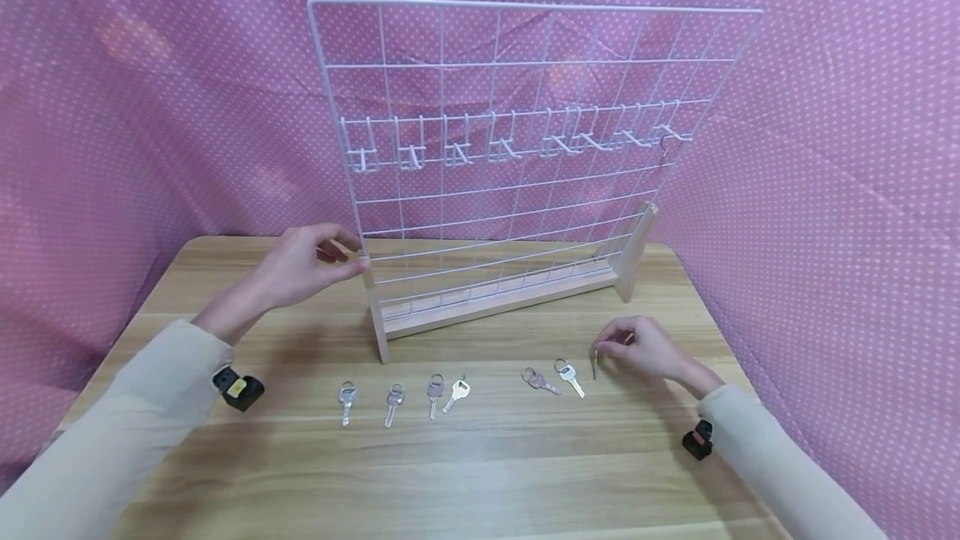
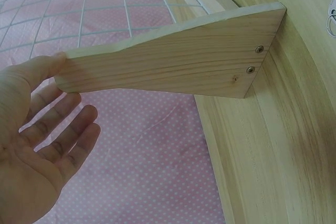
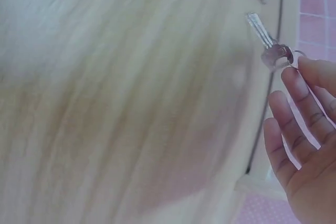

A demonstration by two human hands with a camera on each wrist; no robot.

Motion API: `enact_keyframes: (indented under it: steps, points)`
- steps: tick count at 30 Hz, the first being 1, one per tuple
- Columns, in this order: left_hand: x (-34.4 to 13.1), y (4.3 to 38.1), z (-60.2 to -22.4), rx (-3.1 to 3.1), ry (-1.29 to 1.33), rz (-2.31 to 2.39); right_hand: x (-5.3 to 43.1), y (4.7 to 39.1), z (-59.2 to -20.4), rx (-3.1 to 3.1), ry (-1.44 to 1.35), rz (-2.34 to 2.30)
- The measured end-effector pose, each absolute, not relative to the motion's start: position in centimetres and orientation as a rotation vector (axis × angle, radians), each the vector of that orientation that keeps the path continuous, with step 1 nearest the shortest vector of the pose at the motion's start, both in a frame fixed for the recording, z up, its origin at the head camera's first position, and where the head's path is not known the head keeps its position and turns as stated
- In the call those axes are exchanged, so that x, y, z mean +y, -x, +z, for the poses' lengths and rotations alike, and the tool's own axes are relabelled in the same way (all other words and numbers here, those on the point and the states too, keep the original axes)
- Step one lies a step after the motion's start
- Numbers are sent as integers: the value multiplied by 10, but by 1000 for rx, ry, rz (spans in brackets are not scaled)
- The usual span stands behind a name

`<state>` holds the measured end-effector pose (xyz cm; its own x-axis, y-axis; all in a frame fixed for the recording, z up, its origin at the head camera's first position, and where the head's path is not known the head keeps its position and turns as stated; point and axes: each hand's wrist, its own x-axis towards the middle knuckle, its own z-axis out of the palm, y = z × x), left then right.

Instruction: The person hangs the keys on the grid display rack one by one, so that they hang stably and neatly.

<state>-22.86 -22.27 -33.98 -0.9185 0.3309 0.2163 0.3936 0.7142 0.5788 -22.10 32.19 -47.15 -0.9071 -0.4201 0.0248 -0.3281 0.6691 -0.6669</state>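
My left hand [image 1: 318,265] pinches the top of the wooden side support [image 2: 168,59] of a wire grid rack, thumb on one edge and fingertips on the other. In the right wrist view, my right hand [image 3: 310,124] holds a key [image 3: 273,51] by its ring between thumb and index finger, blade pointing away. From the head view that key hangs low over the table's right part. Beside it lie a silver key [image 1: 570,377] and another key [image 1: 542,382]. The white wire grid [image 1: 495,190] leans back, with a row of hooks [image 1: 502,147] across it.
Several more keys with rings lie in a loose row, including a key [image 1: 347,402] at the left and a key [image 1: 456,392] near the middle. A dark ring [image 1: 665,142] hangs on the rightmost hook. Pink dotted cloth [image 1: 840,148] surrounds the wooden table [image 1: 480,490].
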Motion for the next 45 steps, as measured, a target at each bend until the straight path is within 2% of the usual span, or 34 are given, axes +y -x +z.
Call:
enact_keyframes:
  steps: [10,28,37,45]
  points:
    - [-223,229,-340,-2825,586,-978,324,216,-426,2829,547,-1126]
    - [-222,228,-339,-2827,594,-974,308,215,-296,3049,500,-1165]
    - [-222,228,-338,-2834,586,-974,301,225,-244,3195,444,-1236]
    - [-222,228,-338,-2846,582,-980,293,241,-214,3236,409,-1357]
